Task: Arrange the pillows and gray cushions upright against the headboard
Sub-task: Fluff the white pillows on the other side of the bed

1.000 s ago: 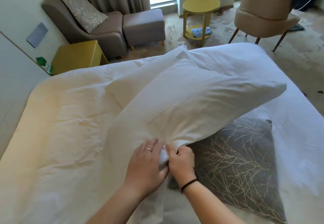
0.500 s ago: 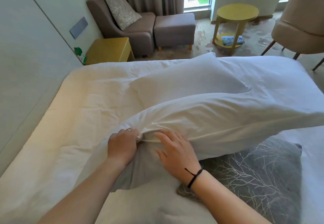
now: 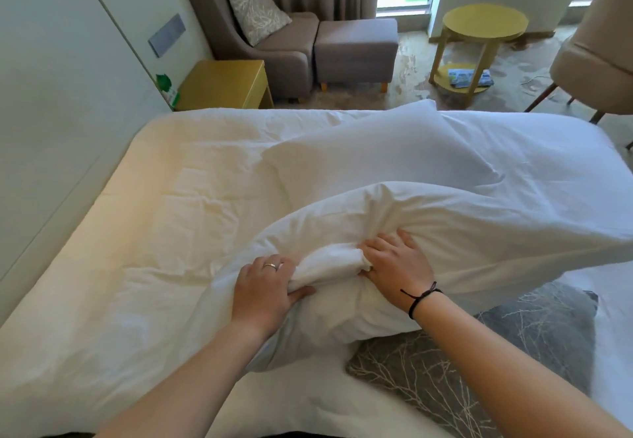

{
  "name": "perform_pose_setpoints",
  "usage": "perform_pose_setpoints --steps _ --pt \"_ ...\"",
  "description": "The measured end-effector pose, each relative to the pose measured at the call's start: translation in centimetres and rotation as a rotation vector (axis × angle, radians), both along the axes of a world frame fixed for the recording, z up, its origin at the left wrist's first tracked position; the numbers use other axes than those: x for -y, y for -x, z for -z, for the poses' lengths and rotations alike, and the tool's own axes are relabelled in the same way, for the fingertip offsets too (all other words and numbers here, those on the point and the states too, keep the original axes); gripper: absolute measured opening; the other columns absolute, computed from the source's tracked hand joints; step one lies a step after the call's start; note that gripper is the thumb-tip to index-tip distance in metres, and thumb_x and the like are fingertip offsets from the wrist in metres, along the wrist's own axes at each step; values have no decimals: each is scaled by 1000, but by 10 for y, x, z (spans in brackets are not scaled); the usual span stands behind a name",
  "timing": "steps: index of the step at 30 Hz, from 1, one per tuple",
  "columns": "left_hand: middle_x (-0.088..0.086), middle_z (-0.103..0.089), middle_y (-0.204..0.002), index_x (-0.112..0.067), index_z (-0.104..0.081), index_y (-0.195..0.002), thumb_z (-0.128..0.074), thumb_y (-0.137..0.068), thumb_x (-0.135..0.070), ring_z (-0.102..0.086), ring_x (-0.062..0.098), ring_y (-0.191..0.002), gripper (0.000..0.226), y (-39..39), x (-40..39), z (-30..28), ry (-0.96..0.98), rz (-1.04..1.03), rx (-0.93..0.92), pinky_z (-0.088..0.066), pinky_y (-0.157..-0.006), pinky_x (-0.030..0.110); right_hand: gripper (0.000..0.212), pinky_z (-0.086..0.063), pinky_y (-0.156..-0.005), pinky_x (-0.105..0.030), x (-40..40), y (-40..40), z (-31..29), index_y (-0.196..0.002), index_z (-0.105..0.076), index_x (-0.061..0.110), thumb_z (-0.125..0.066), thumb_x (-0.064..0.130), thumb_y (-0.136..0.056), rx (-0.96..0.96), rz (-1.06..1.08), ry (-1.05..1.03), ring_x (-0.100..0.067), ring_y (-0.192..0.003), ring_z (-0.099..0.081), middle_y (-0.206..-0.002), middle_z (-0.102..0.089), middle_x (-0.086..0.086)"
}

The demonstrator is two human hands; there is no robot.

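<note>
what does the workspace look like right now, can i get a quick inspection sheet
surface: bed under a wrinkled white cover.
job's things: white pillow lifted, lying over gray cushion; second pillow flat behind it; none upright yet.
clutter: nothing seen on the bed.
hands: left hand grips bunched pillow fabric; right hand presses the pillow, fingers mostly straight.
cables: nothing seen on the bed.
surroundings: gray armchair with its own cushion, footstool, yellow nightstand, round yellow table, beige chair, window.
</note>
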State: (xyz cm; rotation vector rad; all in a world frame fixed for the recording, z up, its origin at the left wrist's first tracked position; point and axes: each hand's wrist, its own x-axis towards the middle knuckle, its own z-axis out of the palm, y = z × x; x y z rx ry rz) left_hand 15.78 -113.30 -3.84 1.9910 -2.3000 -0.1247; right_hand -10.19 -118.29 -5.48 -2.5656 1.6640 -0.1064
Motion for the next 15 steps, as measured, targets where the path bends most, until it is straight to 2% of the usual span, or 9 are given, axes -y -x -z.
perform_pose_setpoints --steps 2,3,6,8,11,15 --pt "-3 -69 -107 -26 -67 -115 -55 -89 -58 -61 27 -99 43 -4 0 2 8 33 -9 -45 -80 40 24 -36 -101 -41 -4 -7 -4 -99 -70 24 -51 38 -94 -9 -3 23 -24 -100 -62 -101 -68 5" --pt "-2 -70 -101 -25 -70 -107 -58 -89 -51 -62 28 -95 34 -6 1 2 5 45 -8 -44 -77 40 24 -38 -92 -37 -7 -11 -7 -89 -68 23 -48 34 -95 -29 5 7 -24 -90 -62 -91 -67 4" --pt "-1 -68 -83 -23 -68 -84 -61 -87 -35 -63 29 -85 13 -12 4 3 -24 58 15 -37 -69 36 34 -36 -65 -34 -15 -25 -20 -76 -60 20 -40 35 -99 -18 91 -85 -26 -74 -56 -79 -58 2" --pt "-1 -66 -74 -23 -66 -76 -62 -83 -29 -63 28 -78 10 -23 6 0 16 48 -19 -31 -66 35 39 -30 -53 -33 -18 -34 -29 -68 -52 17 -38 37 -99 44 148 -121 -24 -66 -51 -74 -52 2" --pt "-3 -65 -72 -25 -66 -73 -47 -83 -35 -63 23 -75 24 -55 18 -17 148 40 -76 -30 -67 34 45 -33 -53 -37 -18 -58 -57 -59 -41 17 -40 39 -99 123 159 -119 -22 -59 -46 -65 -45 3" --pt "-3 -69 -82 -27 -73 -84 -44 -83 -39 -65 24 -83 32 -113 62 -63 251 42 -101 -33 -75 37 54 -30 -54 -36 -10 -119 -112 -52 -30 18 -45 38 -99 128 140 -45 -24 -56 -43 -56 -37 4"
